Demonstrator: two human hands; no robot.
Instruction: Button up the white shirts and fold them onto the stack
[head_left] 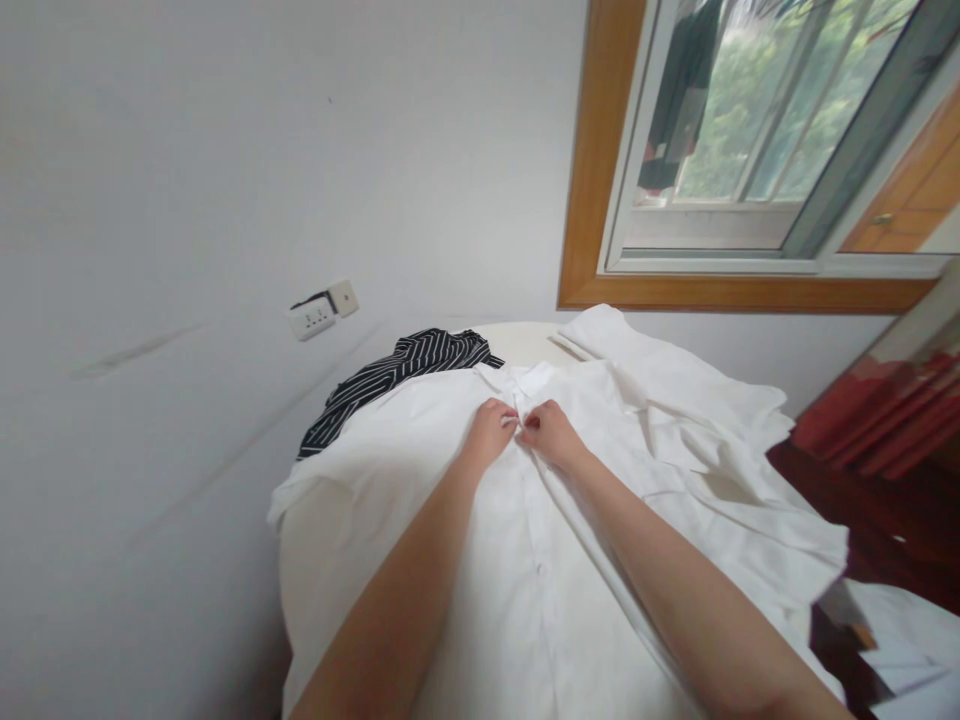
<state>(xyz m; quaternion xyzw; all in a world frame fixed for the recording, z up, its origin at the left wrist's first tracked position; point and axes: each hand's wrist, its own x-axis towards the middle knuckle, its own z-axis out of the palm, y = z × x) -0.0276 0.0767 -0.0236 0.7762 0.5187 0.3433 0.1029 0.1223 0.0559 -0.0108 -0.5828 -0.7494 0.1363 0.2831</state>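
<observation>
A white button-up shirt (pixel 420 430) lies spread face up, its collar toward the wall and its front opening running toward me. Just below the collar, my left hand (pixel 493 430) pinches one edge of the front opening. Close beside it on the right, my right hand (pixel 551 432) has its fingers closed on the other edge of the placket. The fingertips nearly meet, and whatever small part lies between them is hidden. Lower down the placket a button (pixel 541 569) shows.
Black-and-white striped cloth (pixel 405 370) lies behind the shirt at the left. More white clothing (pixel 705 420) lies to the right. A wall socket (pixel 313 318) is at left, a wood-framed window (pixel 581 230) behind, and a red curtain (pixel 885 410) at far right.
</observation>
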